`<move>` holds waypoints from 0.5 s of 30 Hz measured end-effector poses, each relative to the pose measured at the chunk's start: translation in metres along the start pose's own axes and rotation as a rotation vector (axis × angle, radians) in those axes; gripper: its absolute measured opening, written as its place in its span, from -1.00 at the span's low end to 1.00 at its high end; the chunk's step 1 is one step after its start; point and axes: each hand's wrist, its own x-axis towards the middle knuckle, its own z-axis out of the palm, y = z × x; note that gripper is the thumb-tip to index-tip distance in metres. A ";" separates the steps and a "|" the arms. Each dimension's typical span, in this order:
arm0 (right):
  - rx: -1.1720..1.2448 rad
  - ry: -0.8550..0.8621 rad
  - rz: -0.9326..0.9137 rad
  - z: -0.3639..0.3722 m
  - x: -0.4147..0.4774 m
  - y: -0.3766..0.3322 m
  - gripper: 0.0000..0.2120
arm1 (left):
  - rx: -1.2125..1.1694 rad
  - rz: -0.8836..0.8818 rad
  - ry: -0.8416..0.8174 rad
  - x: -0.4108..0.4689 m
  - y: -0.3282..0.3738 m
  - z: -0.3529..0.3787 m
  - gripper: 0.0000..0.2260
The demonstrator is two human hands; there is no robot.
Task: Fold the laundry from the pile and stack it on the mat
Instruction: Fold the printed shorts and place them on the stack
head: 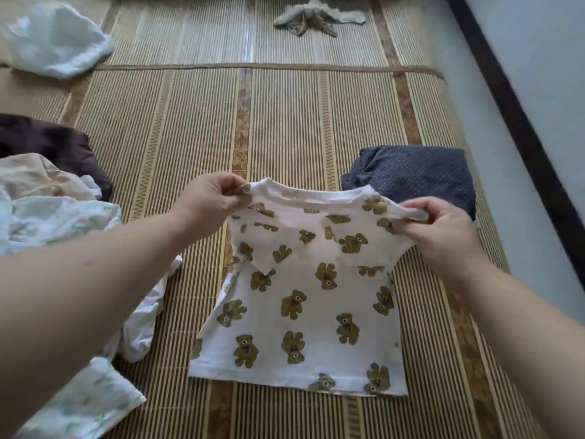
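Both forearms reach in from the bottom corners over a striped bamboo mat [285, 128]. Between them lies a small white shirt printed with brown teddy bears [304, 299], its hem flat on the mat and nearest the camera, its sleeves folded in. The left hand [212, 198] pinches the shirt's left shoulder beside the neckline, and the right hand [443, 232] grips the right shoulder, lifting the top edge slightly. A folded navy dotted garment [418, 175] sits on the mat just beyond the right hand. The unfolded laundry pile [47, 210] of pale and dark cloth lies at the left. Farther off rest a crumpled white cloth [57, 39] and a twisted greenish rag [316, 17].
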 end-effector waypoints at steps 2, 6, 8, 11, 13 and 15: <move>-0.119 -0.035 -0.066 -0.004 -0.018 0.010 -0.85 | 0.121 0.085 -0.016 -0.018 -0.007 -0.001 -0.91; -0.300 -0.126 -0.135 -0.003 -0.071 0.064 -0.58 | 0.399 0.307 -0.013 -0.064 -0.052 0.008 -0.83; -0.382 -0.162 -0.158 0.003 -0.097 0.098 -0.56 | 0.509 0.388 -0.054 -0.086 -0.080 0.017 -0.76; -0.577 -0.274 -0.131 0.015 -0.132 0.143 -0.54 | 0.649 0.443 -0.288 -0.117 -0.118 0.028 -0.84; -0.688 -0.305 -0.117 0.022 -0.145 0.155 -0.55 | 0.695 0.421 -0.433 -0.130 -0.132 0.032 -0.94; -0.728 -0.203 -0.164 0.030 -0.149 0.154 -0.59 | 0.749 0.442 -0.482 -0.135 -0.131 0.034 -0.88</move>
